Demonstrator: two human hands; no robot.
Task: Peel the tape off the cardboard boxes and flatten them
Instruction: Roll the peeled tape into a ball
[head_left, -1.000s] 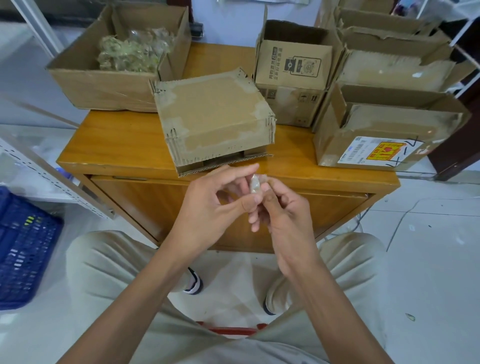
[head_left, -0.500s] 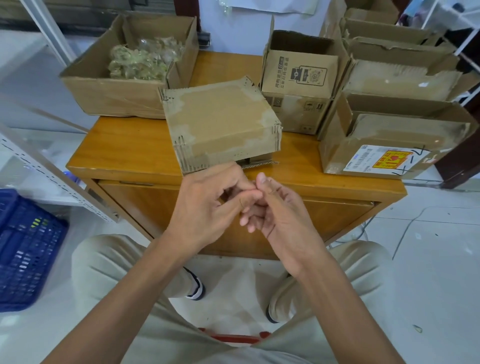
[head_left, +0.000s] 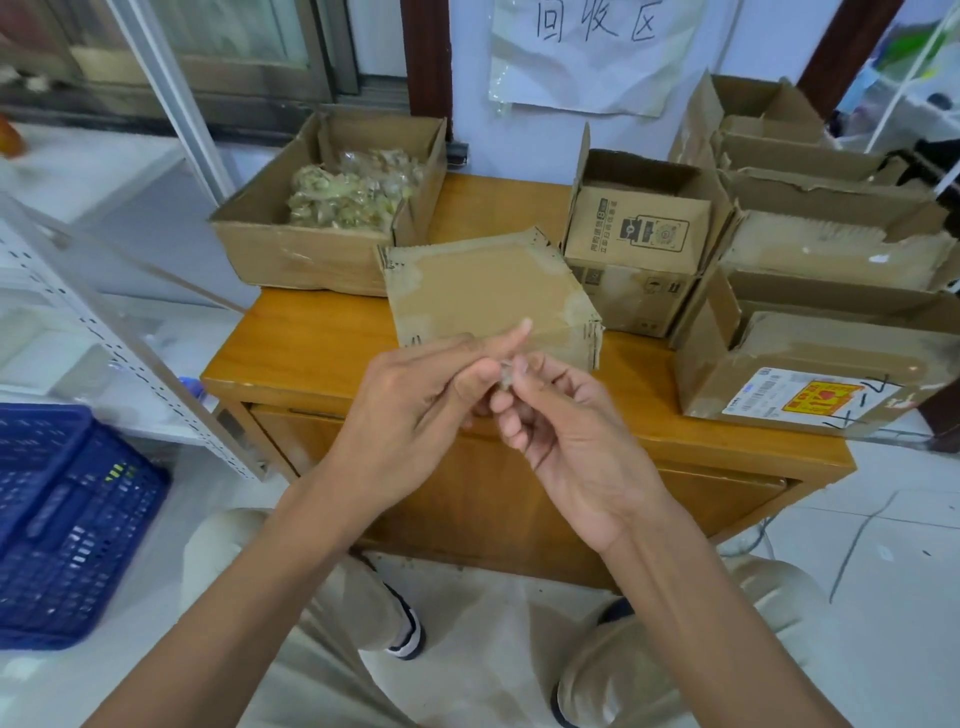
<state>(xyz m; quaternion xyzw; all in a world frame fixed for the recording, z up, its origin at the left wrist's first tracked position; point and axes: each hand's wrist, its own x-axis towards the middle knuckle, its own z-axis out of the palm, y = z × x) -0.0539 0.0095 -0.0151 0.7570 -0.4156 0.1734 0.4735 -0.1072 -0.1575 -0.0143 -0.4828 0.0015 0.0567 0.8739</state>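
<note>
Both hands are being held together before the table edge: a small tape wad (head_left: 505, 375) is being pinched between the left hand (head_left: 415, 400) and right hand (head_left: 566, 431). The taped box (head_left: 488, 296) is lying just behind. Sticky tape is likely being transferred back onto fingers, delaying disposal.

a blue plastic crate (head_left: 62, 519) is seen on the pale tiled floor (head_left: 883, 597) at the left, beside a white perforated rack upright (head_left: 104, 332). a wooden cabinet (head_left: 322, 353) is set against a wall, where a crumpled white paper sign (head_left: 587, 52) with 3 handwritten characters is taped.
</note>
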